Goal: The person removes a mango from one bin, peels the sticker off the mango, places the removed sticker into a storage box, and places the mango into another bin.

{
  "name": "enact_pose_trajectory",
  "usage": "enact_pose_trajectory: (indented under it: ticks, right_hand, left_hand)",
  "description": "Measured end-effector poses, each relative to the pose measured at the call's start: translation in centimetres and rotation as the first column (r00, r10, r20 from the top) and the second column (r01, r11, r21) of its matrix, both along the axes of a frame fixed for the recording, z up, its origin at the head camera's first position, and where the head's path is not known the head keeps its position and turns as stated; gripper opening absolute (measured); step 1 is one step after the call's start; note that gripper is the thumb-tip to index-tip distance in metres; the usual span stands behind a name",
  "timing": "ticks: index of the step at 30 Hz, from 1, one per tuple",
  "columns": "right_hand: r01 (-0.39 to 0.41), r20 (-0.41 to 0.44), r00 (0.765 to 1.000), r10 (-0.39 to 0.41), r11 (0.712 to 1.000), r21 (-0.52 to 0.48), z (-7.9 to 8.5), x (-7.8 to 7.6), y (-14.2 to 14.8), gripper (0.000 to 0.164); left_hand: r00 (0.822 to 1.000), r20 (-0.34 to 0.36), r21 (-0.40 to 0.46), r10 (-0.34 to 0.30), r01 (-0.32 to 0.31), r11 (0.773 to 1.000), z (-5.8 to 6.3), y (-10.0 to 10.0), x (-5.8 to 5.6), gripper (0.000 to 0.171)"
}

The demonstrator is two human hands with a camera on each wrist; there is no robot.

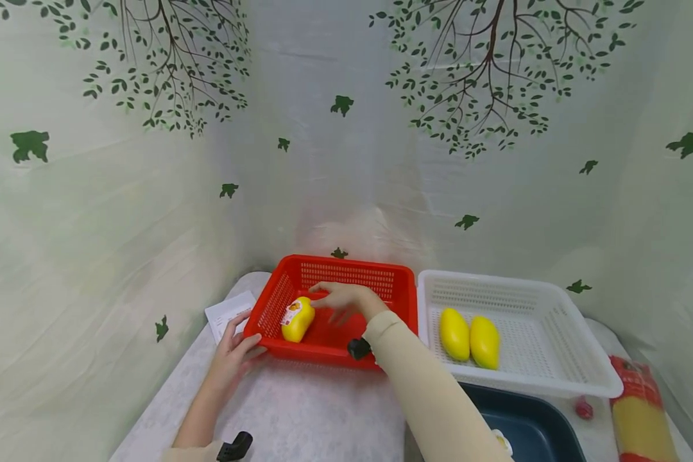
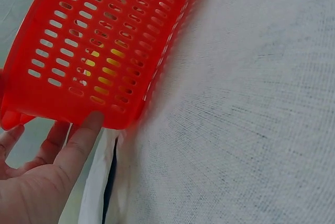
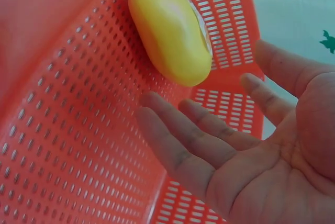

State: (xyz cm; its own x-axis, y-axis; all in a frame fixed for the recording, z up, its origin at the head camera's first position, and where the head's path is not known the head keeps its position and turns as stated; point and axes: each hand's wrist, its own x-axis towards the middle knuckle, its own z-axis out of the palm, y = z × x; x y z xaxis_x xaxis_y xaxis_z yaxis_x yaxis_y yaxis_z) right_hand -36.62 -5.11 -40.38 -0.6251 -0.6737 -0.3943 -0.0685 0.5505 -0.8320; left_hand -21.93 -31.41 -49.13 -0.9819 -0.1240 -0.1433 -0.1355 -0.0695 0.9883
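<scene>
A yellow mango [image 1: 298, 319] with a printed label lies in the left part of the red basket [image 1: 346, 260]. My right hand [image 1: 346, 300] hovers inside the basket, just right of the mango, holding nothing. In the right wrist view the fingers [image 3: 188, 140] are spread and apart from the mango [image 3: 170, 33]. My left hand [image 1: 237, 350] grips the basket's front left corner, thumb on the rim. From the left wrist, the left hand [image 2: 42, 182] shows at the corner of the slotted wall [image 2: 57, 96], with yellow visible through the slots.
A white basket [image 1: 525, 380] holding two yellow mangoes [image 1: 455, 333] stands right of the red one. In front of it is a dark blue tray [image 1: 545, 427]. A small red item [image 1: 583, 409] and a red-and-yellow bag [image 1: 641, 404] lie at right; paper [image 1: 222, 314] lies at left.
</scene>
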Motion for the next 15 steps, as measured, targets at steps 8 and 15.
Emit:
enact_pose_trajectory:
  ticks: [8,15]
  right_hand:
    - [0.008,0.086,0.996,-0.01,1.0,0.024,0.2,-0.7,-1.1,0.058]
    - [0.026,0.122,0.992,-0.032,0.998,0.05,0.1,-0.5,-2.3,0.058]
  left_hand:
    - [1.0,-0.003,-0.006,0.018,-0.018,1.0,0.2,0.2,-0.2,0.062]
    - [0.999,0.023,-0.007,0.041,-0.041,0.999,0.3,0.1,0.0,0.065]
